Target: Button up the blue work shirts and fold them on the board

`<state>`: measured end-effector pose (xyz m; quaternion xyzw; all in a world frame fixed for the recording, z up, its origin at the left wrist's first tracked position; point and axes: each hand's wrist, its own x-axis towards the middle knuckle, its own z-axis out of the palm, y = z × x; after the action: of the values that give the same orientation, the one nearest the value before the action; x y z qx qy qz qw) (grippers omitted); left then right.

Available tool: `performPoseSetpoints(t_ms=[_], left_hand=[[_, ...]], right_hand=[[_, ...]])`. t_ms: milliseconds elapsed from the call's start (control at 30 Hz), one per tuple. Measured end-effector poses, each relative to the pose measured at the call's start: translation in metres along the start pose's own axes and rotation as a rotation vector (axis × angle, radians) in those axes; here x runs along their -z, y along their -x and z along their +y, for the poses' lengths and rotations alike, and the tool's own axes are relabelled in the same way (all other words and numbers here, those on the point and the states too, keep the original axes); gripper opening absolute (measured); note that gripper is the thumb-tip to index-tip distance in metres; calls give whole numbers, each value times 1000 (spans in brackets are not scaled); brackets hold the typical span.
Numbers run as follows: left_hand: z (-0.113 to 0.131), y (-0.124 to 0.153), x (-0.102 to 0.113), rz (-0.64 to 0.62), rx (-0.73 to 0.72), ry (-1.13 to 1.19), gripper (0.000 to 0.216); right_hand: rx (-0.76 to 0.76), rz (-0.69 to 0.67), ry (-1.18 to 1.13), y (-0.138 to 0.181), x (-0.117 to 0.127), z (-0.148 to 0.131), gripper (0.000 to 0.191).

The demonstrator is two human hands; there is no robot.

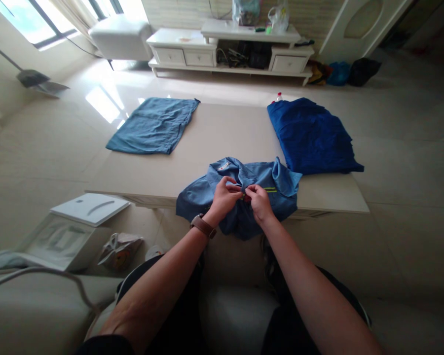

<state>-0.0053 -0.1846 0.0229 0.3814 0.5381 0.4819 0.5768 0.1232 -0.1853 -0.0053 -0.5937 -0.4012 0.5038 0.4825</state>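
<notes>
Light-blue shirt, 1x, on the counter at near edge, right of middle, front part hanging over that edge. Collar label: 1, white with red print, too small to read. Chest stripes: 2, yellow-green.

Left hand: fingers narrow, pinching the shirt front. Right hand: thumb and index pinching the fabric just beside. Small red bit between them, can't make out what. Brown-strap watch on left wrist.

Other cloth on counter: 2 pieces. Grey-blue cloth at far left corner; dark-blue cloth along right edge, overhanging. Red-capped bottle partly hidden behind it, by far edge.

Floor: 1 white-lidded box beyond left near corner. Back wall: white cabinet, 3 drawers visible.
</notes>
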Motion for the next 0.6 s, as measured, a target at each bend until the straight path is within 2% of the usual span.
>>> performPoseSetpoints(t_ms=[100,233,300,367,467,600], left_hand=[[-3,0,4,-16,22,-97,35],[-9,-1,6,-34,-74,-215,35],[-11,-1,6,-52,-62,-185,31],[-11,-1,4,-59,9,-81,28],[-9,-2,2,-50,75,31,29],[-8,-2,2,-86,60,-49,32]], right_hand=[[-58,0,-86,1,0,-1,27],[-129,-13,-142,3,0,-1,27],[-173,15,-152,2,1,-2,27],[-197,46,-163,1,2,-2,28],[-158,21,-122,-3,5,0,30],[-28,8,46,-5,7,5,28]])
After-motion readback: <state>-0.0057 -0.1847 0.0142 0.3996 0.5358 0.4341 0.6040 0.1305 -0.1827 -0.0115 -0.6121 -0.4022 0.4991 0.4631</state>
